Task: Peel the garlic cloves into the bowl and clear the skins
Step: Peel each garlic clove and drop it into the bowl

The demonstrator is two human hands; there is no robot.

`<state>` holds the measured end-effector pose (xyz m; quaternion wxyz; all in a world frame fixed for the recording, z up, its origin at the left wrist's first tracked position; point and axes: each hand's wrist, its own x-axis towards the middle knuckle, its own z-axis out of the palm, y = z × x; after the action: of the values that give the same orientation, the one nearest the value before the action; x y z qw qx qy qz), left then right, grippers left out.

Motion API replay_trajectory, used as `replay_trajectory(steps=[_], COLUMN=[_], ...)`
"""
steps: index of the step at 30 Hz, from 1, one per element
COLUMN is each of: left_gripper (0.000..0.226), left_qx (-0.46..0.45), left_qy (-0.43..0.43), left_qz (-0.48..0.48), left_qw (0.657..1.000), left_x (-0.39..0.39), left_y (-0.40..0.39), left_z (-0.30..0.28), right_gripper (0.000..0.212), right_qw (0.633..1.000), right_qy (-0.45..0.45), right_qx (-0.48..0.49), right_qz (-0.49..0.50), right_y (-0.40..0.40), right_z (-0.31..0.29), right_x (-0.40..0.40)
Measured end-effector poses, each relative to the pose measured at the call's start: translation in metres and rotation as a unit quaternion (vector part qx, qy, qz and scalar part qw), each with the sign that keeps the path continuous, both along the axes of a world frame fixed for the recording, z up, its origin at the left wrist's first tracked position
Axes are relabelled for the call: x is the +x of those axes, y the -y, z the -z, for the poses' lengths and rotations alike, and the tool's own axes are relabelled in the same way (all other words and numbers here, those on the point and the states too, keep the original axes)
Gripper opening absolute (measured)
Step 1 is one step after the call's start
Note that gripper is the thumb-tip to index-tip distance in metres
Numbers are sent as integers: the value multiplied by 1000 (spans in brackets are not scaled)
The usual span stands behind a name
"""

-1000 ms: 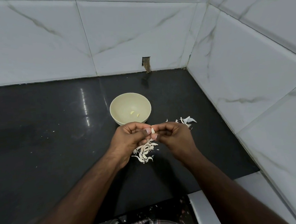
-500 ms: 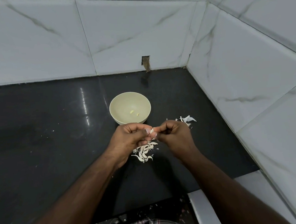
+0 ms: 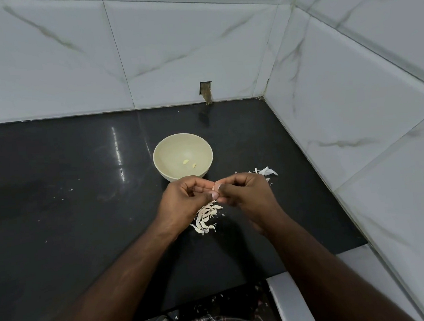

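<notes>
A cream bowl [image 3: 179,173] stands on the black counter with two peeled garlic cloves [image 3: 189,163] inside. Just in front of it my left hand [image 3: 184,204] and my right hand [image 3: 248,197] meet, fingertips pinching one small garlic clove [image 3: 217,186] between them; only a sliver of it shows. Beneath the hands lies a pile of pale garlic pieces and skins [image 3: 206,219]. More white skins [image 3: 266,172] lie to the right of the bowl, partly behind my right hand.
The black counter [image 3: 71,193] runs into a tiled corner; the right wall [image 3: 353,127] is close to my right hand. A small hole in the back wall [image 3: 206,92] sits behind the bowl. Skin scraps litter the floor by the counter's front edge [image 3: 214,301].
The clove stood out white between the fingertips a second ago; both hands have since closed tighter on it and it is nearly hidden. The hands stay in the same place.
</notes>
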<state>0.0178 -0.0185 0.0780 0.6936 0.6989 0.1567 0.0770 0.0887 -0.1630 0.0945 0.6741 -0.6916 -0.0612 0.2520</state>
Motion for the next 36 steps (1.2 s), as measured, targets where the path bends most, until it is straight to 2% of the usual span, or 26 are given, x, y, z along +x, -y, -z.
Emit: replay_trajectory(steps=[6,15,20,29,36], left_gripper=[11,12,13,16,16], left_qx=[9,59,69,124,87], left_qy=[-4,-3,-2,6,5], left_qz=[-8,2,-4,7,17], left_qw=[1000,998,998,992,996], left_x=[1,4,7,15,19], left_y=[-1,-1,-3,-10,-16], left_z=[2,2,3,0,-9], right_gripper=[7,16,14,18,18], right_qw=[999,1000,1000,997,991], right_qy=[-31,-4,6,64,111], right_qx=[14,-21,-14,-39,-68], right_qz=[-20,-6,-9,-15,-19], right_y=[4,1,1,-6,-12], right_z=[-8,-8,-5,-10,-16], right_x=[1,6,7,18,22])
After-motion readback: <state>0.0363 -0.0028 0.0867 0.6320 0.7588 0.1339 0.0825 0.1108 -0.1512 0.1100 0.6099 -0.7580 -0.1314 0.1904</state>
